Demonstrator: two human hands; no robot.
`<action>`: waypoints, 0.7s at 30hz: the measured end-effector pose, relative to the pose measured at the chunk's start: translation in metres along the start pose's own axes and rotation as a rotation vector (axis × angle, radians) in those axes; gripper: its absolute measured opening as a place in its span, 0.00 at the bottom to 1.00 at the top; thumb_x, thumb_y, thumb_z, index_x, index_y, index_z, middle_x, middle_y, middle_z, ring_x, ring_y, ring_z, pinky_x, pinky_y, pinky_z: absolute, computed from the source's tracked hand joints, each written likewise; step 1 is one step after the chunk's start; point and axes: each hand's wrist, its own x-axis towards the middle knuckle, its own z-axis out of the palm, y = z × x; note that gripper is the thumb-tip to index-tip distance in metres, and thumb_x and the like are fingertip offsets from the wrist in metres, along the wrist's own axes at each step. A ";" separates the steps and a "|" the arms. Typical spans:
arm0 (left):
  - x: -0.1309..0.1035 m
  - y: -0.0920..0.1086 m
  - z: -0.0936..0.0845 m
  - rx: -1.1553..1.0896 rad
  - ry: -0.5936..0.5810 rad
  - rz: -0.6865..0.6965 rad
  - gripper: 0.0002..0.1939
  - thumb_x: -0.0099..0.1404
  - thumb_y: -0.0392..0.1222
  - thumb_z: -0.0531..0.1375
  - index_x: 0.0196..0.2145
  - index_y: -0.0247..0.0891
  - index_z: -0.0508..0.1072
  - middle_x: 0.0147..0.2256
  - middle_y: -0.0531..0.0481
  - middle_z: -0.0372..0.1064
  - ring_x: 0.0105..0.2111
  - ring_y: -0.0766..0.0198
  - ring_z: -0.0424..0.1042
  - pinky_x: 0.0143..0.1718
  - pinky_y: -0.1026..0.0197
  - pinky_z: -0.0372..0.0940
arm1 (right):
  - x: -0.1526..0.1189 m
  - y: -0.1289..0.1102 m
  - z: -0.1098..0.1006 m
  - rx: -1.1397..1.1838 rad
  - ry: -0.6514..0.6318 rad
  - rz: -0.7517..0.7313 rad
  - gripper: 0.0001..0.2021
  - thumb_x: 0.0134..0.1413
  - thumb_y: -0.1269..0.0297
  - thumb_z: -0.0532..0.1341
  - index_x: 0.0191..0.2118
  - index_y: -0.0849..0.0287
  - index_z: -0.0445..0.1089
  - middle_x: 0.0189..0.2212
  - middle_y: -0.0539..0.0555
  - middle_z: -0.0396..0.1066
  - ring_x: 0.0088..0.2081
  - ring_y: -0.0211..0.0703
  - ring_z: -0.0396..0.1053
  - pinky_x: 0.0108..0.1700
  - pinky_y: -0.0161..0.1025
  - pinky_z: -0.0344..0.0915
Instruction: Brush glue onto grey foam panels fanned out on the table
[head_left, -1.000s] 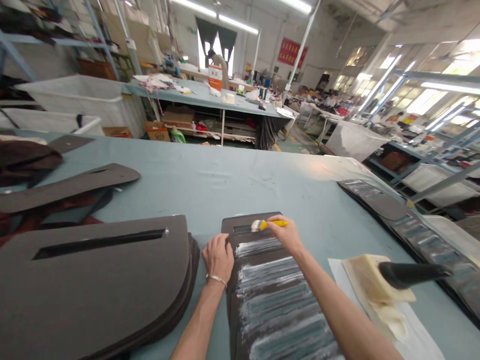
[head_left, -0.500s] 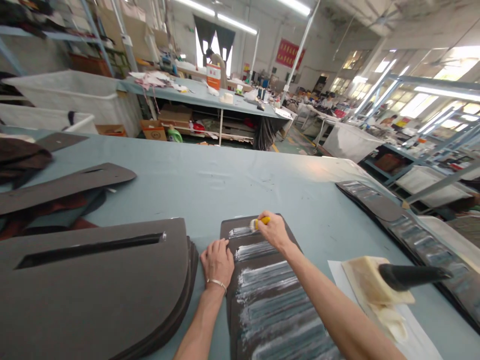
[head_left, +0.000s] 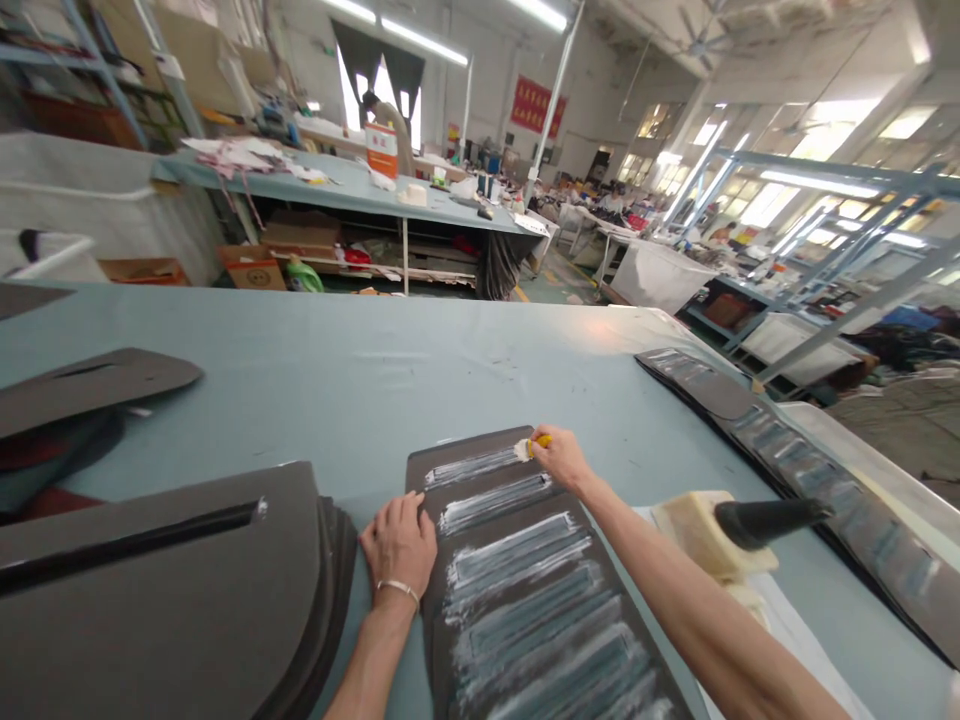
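Observation:
Pinched in my right hand is a small brush with a yellow handle; its whitish bristles touch the right end of the farthest slot in a dark grey panel. White, wet-looking streaks run along the panel's several crosswise slots. My left hand, wearing a bracelet, rests fairly flat on the panel's left edge with its fingers stretched out. To the left lies a stack of larger, rounded dark panels, the top one with a long slot.
Right of my forearm, a cream block-like container with a black nozzle lies on a white sheet. More streaked panels line the table's right side. Dark cut pieces lie far left. A person stands beyond another table.
The brush has moved rightward along the farthest slot, leaving a longer white streak. My left hand stays at the panel's edge. The whole view has shifted, with most things now further left.

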 end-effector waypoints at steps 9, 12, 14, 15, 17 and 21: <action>0.000 -0.006 0.004 0.016 -0.023 -0.003 0.14 0.65 0.41 0.49 0.46 0.42 0.68 0.44 0.45 0.69 0.46 0.54 0.64 0.47 0.52 0.55 | -0.046 0.013 -0.043 0.217 0.153 0.130 0.11 0.48 0.57 0.59 0.32 0.57 0.73 0.23 0.48 0.69 0.24 0.37 0.64 0.29 0.33 0.57; 0.000 -0.009 0.005 0.002 -0.023 -0.017 0.18 0.67 0.44 0.46 0.50 0.39 0.65 0.44 0.43 0.69 0.46 0.53 0.65 0.47 0.51 0.56 | -0.103 0.035 -0.082 0.327 0.173 0.294 0.16 0.46 0.50 0.61 0.34 0.59 0.72 0.19 0.47 0.66 0.21 0.37 0.61 0.24 0.34 0.55; -0.001 -0.011 0.005 -0.019 -0.018 -0.033 0.20 0.66 0.49 0.46 0.50 0.37 0.64 0.45 0.41 0.68 0.46 0.52 0.66 0.47 0.50 0.58 | -0.147 0.055 -0.113 0.404 0.206 0.419 0.19 0.46 0.47 0.62 0.35 0.60 0.71 0.17 0.47 0.64 0.19 0.37 0.60 0.23 0.33 0.55; -0.001 -0.012 0.006 -0.024 -0.016 -0.045 0.21 0.66 0.51 0.46 0.49 0.37 0.64 0.45 0.41 0.67 0.46 0.52 0.66 0.47 0.50 0.58 | -0.171 0.066 -0.129 0.439 0.244 0.476 0.20 0.46 0.46 0.62 0.35 0.61 0.70 0.17 0.47 0.64 0.19 0.37 0.60 0.22 0.33 0.55; 0.000 -0.012 0.006 -0.017 -0.024 -0.072 0.21 0.63 0.55 0.48 0.45 0.38 0.66 0.43 0.42 0.67 0.46 0.52 0.65 0.46 0.50 0.60 | -0.216 0.086 -0.159 0.473 0.366 0.576 0.21 0.45 0.46 0.62 0.34 0.62 0.68 0.16 0.48 0.64 0.18 0.36 0.59 0.21 0.33 0.54; 0.002 -0.010 0.007 0.048 -0.128 -0.208 0.15 0.61 0.56 0.51 0.32 0.42 0.66 0.37 0.50 0.67 0.42 0.56 0.64 0.44 0.50 0.60 | -0.289 0.120 -0.200 0.326 0.609 0.763 0.21 0.42 0.46 0.64 0.29 0.62 0.67 0.14 0.48 0.62 0.17 0.35 0.58 0.19 0.33 0.52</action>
